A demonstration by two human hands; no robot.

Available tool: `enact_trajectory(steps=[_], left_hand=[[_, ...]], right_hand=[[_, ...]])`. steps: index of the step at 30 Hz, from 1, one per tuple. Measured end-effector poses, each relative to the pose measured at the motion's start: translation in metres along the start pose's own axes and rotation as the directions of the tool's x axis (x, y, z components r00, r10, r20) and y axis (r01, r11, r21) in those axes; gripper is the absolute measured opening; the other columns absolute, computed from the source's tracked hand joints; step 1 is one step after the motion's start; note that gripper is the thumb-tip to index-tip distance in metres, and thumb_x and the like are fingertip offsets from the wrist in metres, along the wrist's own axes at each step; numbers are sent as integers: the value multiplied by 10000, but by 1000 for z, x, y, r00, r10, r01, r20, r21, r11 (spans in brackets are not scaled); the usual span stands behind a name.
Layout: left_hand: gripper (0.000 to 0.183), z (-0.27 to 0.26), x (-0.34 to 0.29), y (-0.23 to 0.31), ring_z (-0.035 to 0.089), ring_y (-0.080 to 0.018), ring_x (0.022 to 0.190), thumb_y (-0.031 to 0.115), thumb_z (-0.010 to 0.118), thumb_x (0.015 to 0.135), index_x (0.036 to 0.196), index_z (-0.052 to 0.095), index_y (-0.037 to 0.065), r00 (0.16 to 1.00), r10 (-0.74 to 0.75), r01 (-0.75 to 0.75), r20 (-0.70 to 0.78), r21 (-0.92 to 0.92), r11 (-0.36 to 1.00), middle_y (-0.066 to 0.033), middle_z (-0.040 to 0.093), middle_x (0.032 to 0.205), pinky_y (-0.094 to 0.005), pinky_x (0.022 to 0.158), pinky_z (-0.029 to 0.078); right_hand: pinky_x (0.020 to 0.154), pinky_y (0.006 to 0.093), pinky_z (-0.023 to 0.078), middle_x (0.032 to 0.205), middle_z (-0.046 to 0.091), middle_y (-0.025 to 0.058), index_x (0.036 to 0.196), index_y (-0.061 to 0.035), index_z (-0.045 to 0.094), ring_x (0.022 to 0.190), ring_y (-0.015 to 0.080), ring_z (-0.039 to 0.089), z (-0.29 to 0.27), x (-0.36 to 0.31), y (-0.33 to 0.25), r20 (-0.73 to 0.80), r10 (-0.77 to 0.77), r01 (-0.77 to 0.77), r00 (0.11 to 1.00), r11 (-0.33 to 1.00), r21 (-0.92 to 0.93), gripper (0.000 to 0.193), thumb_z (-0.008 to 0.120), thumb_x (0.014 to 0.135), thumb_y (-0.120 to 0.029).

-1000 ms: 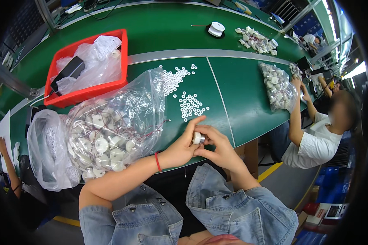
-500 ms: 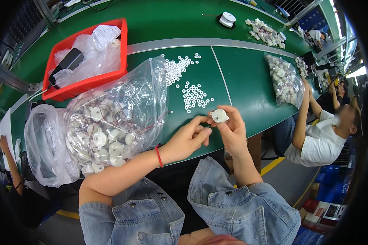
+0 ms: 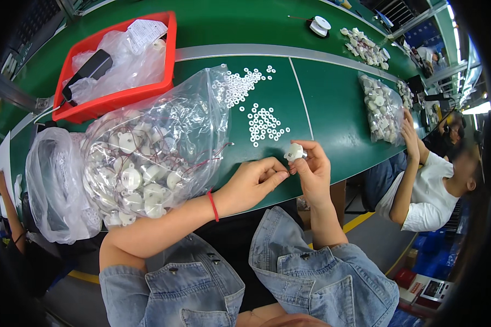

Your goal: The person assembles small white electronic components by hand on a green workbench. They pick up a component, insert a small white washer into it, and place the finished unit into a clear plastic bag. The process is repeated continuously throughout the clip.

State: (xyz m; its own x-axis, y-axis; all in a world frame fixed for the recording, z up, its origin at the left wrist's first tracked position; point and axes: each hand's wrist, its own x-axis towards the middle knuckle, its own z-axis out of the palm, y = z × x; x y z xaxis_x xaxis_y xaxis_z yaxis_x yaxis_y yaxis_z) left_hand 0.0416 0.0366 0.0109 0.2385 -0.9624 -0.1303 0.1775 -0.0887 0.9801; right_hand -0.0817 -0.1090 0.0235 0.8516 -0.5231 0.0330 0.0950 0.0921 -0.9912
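The thumb and fingers of the right hand [image 3: 315, 173] pinch 1 white round part [image 3: 294, 153], which is held to the right of the large clear bag [image 3: 193, 109]. The thumb and index finger of the left hand [image 3: 252, 179] are pressed together, between this bag and the part; whether a thin wire is between the tips, it cannot be told. To work well, the right hand should grip the part firmly at its edge, and the left fingertips should make only small, gentle movements. Counting outward: 2 groups of white rings [image 3: 263, 124] lie to the right of the bag, overlapping too much for exact count; 1 red tray [image 3: 123, 100] stands behind it; 1 smaller bag [image 3: 46, 185] is at its left; 1 other bag of parts [image 3: 396, 128], 1 spool [image 3: 320, 26] and 1 loose heap of parts [image 3: 363, 48] are farther to its right.
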Motion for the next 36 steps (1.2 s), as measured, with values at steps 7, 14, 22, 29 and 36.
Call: enact_trajectory(steps=[7, 14, 22, 29, 36], left_hand=[[209, 1, 0, 4, 584, -68, 711, 138, 567, 1003, 1112, 640, -26, 1000, 25, -25, 9, 12, 1000, -20, 645, 857, -244, 649, 506], [261, 0, 1, -5, 696, -183, 791, 82, 563, 978, 1206, 629, -25, 976, 200, -187, -81, 151, 971, -127, 710, 885, -309, 734, 559], [282, -3, 2, -1, 706, -210, 806, 85, 554, 977, 1228, 610, -31, 973, 218, -202, -71, 177, 963, -142, 705, 875, -318, 741, 556], [256, -3, 2, -7, 703, -233, 804, 81, 540, 978, 1196, 612, -33, 960, 272, -254, -68, 199, 946, -148, 700, 887, -332, 740, 553], [251, -1, 3, -11, 701, -258, 790, 73, 529, 969, 1183, 611, -27, 939, 339, -313, -61, 263, 913, -158, 698, 877, -356, 731, 551]], right_hand=[[694, 213, 458, 967, 620, 44, 1241, 37, 560, 790, 65, 553, -3, 7, 1, -150, -88, 53, 985, 973, -222, 282, 529, 999, -106], [744, 208, 425, 939, 600, 16, 1214, 10, 560, 832, 67, 540, -27, 31, 6, -130, -116, 52, 985, 907, -417, 256, 588, 988, -108], [759, 223, 408, 937, 561, 8, 1161, -6, 552, 849, 76, 521, -36, 54, 6, 2, -83, 79, 997, 935, -346, 204, 590, 982, -96], [753, 218, 392, 935, 563, -3, 1148, -32, 569, 836, 71, 497, -42, 55, 11, -23, -78, 62, 997, 912, -406, 187, 550, 1014, -160], [755, 219, 401, 938, 567, 5, 1149, -16, 542, 846, 73, 509, -40, 55, 13, 6, -137, 124, 991, 879, -460, 200, 565, 1006, -154]])
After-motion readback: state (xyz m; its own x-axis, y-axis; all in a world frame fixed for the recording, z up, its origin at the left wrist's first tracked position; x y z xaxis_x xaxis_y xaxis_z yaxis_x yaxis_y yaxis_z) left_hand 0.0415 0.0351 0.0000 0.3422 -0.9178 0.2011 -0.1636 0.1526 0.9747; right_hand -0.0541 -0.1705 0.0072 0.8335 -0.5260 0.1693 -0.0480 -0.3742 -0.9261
